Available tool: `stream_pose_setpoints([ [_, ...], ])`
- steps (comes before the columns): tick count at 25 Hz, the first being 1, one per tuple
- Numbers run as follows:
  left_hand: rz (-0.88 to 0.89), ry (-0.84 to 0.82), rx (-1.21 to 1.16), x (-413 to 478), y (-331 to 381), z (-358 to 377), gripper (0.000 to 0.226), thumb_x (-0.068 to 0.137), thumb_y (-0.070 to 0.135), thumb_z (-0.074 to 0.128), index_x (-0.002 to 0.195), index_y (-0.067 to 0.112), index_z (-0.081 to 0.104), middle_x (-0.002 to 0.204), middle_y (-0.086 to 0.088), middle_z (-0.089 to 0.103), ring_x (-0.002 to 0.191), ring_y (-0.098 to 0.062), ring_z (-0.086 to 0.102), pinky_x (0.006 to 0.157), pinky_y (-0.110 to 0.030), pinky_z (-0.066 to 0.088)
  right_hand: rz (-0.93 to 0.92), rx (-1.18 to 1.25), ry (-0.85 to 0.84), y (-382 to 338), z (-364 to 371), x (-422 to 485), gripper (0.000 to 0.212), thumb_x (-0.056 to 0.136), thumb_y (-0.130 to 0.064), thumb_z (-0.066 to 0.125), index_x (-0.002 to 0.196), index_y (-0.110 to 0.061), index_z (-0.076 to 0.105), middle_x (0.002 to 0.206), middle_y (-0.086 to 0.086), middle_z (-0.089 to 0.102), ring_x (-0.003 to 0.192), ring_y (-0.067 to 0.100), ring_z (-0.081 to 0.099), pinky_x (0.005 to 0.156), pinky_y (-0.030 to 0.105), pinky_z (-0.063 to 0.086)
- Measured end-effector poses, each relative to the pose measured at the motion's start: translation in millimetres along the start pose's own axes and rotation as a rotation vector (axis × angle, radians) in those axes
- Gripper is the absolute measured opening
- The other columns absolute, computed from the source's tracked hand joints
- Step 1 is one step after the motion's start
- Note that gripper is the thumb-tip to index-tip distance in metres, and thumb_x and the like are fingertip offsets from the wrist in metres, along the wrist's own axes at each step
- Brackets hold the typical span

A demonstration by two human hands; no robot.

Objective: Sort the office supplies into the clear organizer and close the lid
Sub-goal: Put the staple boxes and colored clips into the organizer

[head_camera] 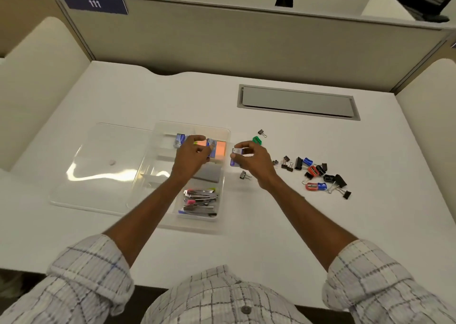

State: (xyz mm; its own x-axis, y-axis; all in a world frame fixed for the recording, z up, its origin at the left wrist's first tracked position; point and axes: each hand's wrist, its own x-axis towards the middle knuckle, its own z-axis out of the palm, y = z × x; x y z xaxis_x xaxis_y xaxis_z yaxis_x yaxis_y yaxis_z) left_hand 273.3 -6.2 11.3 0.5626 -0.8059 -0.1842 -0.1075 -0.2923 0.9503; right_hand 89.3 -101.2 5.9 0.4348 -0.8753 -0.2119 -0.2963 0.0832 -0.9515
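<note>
Over the clear organizer (158,156), left hand (191,154) half-curled, nothing visibly held; right hand (251,158) pinching 1 staple box (237,151) beside it.

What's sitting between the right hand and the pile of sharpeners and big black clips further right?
In the head view, a few small black binder clips lie on the bare desk between the right hand and the pile of sharpeners.

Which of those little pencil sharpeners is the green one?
The green sharpener lies alone just beyond the right hand; the blue and red ones sit farther right among the binder clips.
</note>
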Motion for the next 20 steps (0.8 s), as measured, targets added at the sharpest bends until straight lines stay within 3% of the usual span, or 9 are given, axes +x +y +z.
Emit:
stream_pose_setpoints([
  [4, 0.015, 0.145, 0.259, 29.7, -6.9, -54.6, 0.026, 0.086, 0.023, 0.072, 0.111, 0.017, 0.069, 0.099, -0.004, 0.075, 0.086, -0.017, 0.068, 0.068, -0.021, 0.047, -0.04, -0.01, -0.054, -29.1, 52.0, 21.1, 0.017, 0.087, -0.01, 0.072, 0.103, -0.016, 0.071, 0.099, 0.005, 0.07, 0.096, 0.026, 0.071, 0.077, 0.041, 0.063],
  [9, 0.05, 0.12, 0.424, 57.4, -16.3, -94.5, 0.031, 0.087, 0.021, 0.072, 0.117, 0.017, 0.067, 0.098, -0.004, 0.073, 0.084, -0.018, 0.066, 0.071, -0.024, 0.044, -0.193, -0.236, -0.001, -57.3, 113.5, 53.3, 0.012, 0.085, -0.006, 0.072, 0.096, -0.01, 0.072, 0.09, -0.006, 0.07, 0.083, 0.009, 0.065, 0.073, 0.015, 0.051],
  [12, 0.044, 0.096, 0.468, 75.9, -18.2, -104.6, 0.031, 0.086, 0.016, 0.072, 0.117, 0.019, 0.067, 0.099, -0.005, 0.073, 0.084, -0.021, 0.067, 0.068, -0.025, 0.044, -0.215, -0.356, 0.008, -64.8, 138.3, 72.4, 0.009, 0.084, -0.01, 0.073, 0.093, -0.014, 0.072, 0.09, -0.002, 0.072, 0.08, 0.012, 0.066, 0.075, 0.021, 0.051],
  [16, 0.077, 0.057, 0.535, 101.5, -19.9, -106.8, 0.036, 0.085, 0.014, 0.075, 0.121, 0.012, 0.069, 0.11, -0.009, 0.073, 0.094, -0.022, 0.067, 0.08, -0.024, 0.046, -0.249, -0.54, -0.005, -62.2, 158.0, 91.9, 0.009, 0.085, -0.011, 0.071, 0.093, -0.014, 0.071, 0.09, 0.0, 0.074, 0.08, 0.016, 0.067, 0.074, 0.029, 0.055],
  [20, 0.086, 0.009, 0.575, 117.1, -24.3, -98.9, 0.029, 0.082, 0.012, 0.078, 0.11, 0.014, 0.07, 0.1, -0.008, 0.074, 0.082, -0.02, 0.067, 0.072, -0.027, 0.052, -0.305, -0.809, -0.001, -56.8, 168.1, 107.0, 0.006, 0.087, -0.021, 0.072, 0.092, -0.023, 0.074, 0.089, -0.006, 0.076, 0.092, 0.021, 0.061, 0.083, 0.041, 0.05],
])
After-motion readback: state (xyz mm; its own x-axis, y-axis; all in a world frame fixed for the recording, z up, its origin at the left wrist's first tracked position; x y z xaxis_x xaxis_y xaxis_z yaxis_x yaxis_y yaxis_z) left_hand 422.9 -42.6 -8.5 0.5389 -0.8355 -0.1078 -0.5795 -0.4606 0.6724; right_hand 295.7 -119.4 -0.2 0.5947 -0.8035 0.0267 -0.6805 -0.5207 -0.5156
